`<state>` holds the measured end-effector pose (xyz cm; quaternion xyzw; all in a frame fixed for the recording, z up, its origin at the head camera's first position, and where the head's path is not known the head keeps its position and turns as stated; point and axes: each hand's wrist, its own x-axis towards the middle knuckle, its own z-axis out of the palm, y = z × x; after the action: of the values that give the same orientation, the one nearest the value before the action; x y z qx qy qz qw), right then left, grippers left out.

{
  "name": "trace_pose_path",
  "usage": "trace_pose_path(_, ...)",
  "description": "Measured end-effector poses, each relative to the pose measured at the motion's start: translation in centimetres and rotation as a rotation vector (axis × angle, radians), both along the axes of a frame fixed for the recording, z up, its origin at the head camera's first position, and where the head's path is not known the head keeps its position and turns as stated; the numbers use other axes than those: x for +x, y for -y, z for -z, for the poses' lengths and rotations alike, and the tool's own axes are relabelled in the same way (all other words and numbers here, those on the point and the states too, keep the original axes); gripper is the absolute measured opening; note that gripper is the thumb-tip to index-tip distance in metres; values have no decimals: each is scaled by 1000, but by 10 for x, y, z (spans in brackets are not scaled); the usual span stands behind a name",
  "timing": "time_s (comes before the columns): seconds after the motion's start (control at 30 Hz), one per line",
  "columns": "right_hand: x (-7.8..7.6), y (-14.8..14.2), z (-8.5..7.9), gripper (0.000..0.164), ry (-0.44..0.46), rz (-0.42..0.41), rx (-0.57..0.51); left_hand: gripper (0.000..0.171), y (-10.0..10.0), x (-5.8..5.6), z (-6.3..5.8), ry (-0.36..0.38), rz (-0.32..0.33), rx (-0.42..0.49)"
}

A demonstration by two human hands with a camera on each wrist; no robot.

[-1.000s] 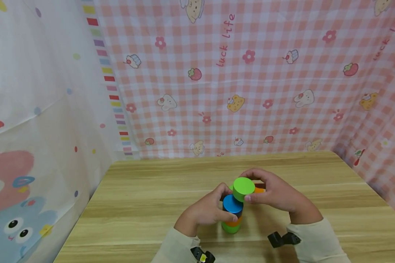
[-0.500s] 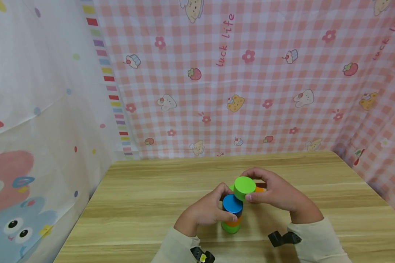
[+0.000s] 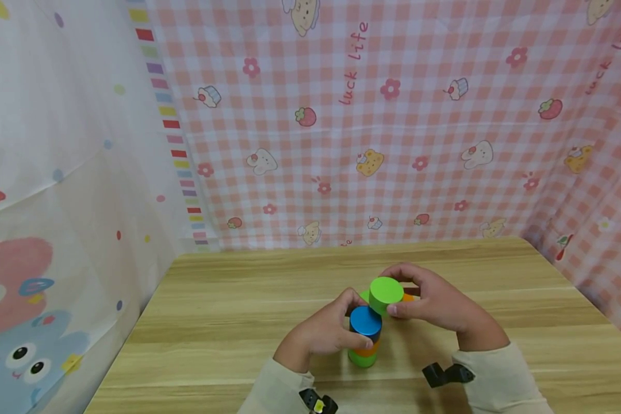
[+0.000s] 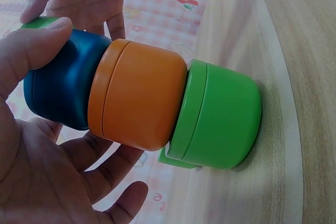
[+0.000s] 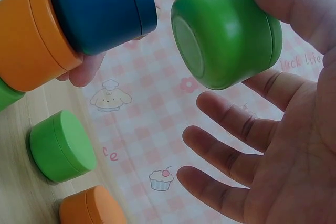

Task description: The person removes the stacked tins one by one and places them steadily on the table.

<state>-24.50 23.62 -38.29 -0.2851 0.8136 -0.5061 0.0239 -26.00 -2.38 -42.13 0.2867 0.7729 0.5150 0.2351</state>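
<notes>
A stack of small round lidded jars stands on the table: a green jar (image 4: 223, 119) at the bottom, an orange jar (image 4: 142, 95) in the middle and a blue jar (image 3: 365, 320) on top. My left hand (image 3: 323, 329) grips the stack at the blue jar, thumb on the near side and fingers round the far side. Between thumb and fingers of my right hand (image 3: 432, 296) is another green jar (image 5: 226, 32), its base visible and tilted. In the right wrist view a gap separates it from the blue jar. The right hand's other fingers extend loosely below it.
Behind the hands, another green jar (image 5: 63, 145) and another orange jar (image 5: 93, 206) stand on the wooden table (image 3: 227, 322). A pink checked cloth (image 3: 341, 138) hangs along the back edge, and a white printed cloth (image 3: 83, 172) at the left.
My right hand has shifted slightly up and to the right with the green jar, a little farther from the blue one. The left hand and the stack stay in place.
</notes>
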Motion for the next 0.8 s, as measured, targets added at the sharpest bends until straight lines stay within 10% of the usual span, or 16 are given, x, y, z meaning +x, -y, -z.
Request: trace_pose_path(0.8,-1,-4,2,39,14,4,-14,49,0,-1,2,8,8,25)
